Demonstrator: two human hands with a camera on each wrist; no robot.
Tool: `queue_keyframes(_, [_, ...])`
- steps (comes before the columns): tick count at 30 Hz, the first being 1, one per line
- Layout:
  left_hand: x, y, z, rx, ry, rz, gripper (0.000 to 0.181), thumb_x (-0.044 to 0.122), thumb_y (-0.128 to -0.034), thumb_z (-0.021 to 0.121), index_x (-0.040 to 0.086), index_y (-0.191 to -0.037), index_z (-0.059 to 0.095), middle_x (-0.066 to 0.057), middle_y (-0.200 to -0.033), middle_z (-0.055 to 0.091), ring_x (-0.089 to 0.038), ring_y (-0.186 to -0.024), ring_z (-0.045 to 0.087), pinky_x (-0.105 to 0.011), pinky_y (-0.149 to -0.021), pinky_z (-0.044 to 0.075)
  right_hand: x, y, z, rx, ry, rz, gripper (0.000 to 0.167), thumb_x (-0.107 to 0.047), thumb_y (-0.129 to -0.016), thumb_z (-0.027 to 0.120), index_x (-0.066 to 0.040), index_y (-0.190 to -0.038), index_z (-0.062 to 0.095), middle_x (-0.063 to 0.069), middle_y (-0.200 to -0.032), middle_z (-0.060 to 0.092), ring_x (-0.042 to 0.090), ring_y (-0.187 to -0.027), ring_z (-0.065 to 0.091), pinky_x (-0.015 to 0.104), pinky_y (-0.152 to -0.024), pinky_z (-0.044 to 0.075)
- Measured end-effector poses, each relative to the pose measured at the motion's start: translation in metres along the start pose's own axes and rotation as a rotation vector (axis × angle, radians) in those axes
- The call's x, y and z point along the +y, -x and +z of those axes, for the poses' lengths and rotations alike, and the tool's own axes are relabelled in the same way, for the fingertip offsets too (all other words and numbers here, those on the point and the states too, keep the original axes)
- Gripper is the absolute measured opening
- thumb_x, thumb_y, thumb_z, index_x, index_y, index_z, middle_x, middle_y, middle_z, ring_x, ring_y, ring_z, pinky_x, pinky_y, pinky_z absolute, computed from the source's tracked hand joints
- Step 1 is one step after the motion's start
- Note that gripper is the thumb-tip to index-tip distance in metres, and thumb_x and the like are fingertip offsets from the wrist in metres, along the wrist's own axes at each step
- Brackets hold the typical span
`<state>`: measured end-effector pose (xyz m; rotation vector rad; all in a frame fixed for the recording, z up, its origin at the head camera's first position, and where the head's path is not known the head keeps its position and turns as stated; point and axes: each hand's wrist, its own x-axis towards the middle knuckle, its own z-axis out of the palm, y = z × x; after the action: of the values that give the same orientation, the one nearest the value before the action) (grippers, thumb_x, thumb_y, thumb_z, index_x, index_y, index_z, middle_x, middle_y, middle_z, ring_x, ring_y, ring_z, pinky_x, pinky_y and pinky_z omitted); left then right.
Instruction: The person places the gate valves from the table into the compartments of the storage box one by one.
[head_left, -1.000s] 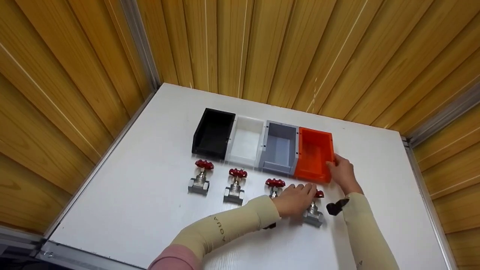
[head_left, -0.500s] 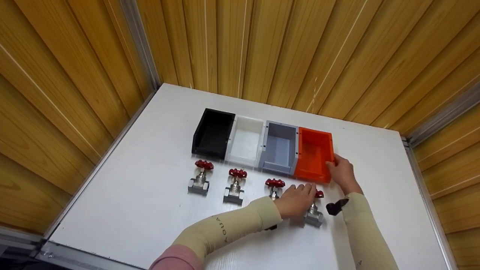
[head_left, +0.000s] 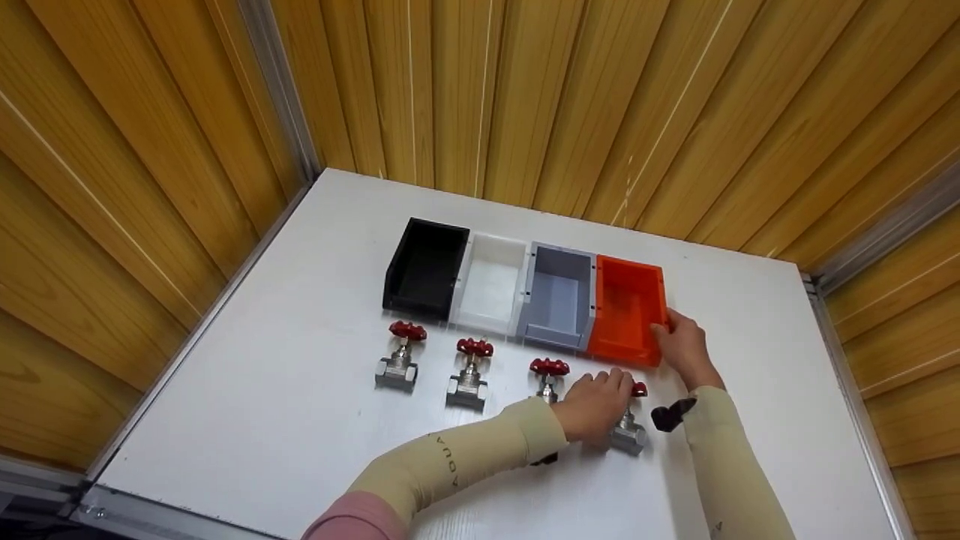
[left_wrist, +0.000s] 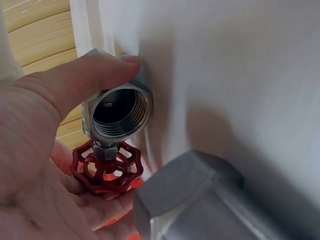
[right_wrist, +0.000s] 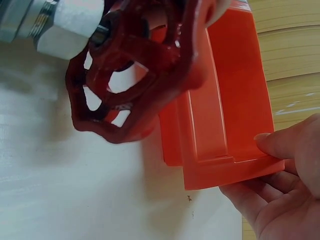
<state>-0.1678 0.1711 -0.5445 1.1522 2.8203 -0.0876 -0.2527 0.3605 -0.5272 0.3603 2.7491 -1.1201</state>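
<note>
My left hand [head_left: 596, 405] grips the rightmost gate valve [head_left: 628, 437], which has a metal body and a red handwheel. In the left wrist view the thumb lies over the valve body [left_wrist: 117, 112], and the fingers reach behind the handwheel [left_wrist: 107, 172]. My right hand [head_left: 684, 349] pinches the right wall of the orange bin [head_left: 634, 349]; in the right wrist view the thumb [right_wrist: 274, 144] is inside and the fingers are underneath outside. Left of my hands, three more valves lie in a row: one [head_left: 550, 367] partly hidden by the left arm, another [head_left: 468, 386], and the leftmost [head_left: 398, 367].
A grey bin [head_left: 555, 300], a clear white bin [head_left: 491, 289] and a black bin [head_left: 427, 266] stand side by side, left of the orange one, on the white table [head_left: 262, 405]. Wood-patterned walls [head_left: 480, 97] enclose the table's back and sides.
My left wrist has shifted slightly to the right while the hand stays on the valve. The right hand keeps its hold on the orange bin; the bins and other valves stay put.
</note>
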Motion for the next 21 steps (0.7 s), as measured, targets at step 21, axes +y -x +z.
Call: queue_keyframes(21, [-0.0055,-0.0044,-0.0001,0.02,0.021,0.035,0.08,0.043,-0.0595,0.085,0.015,-0.122,0.042,0.005,-0.106,0.046,-0.008,-0.088,0.049,-0.02,-0.067,0.044,0.0,-0.002,0.0005,0.008,0.018,0.0,0.052,-0.019,-0.101,0.046,-0.003,-0.149,0.033,0.024,-0.135,0.052,0.029,-0.107,0.051,0.037,-0.092,0.045])
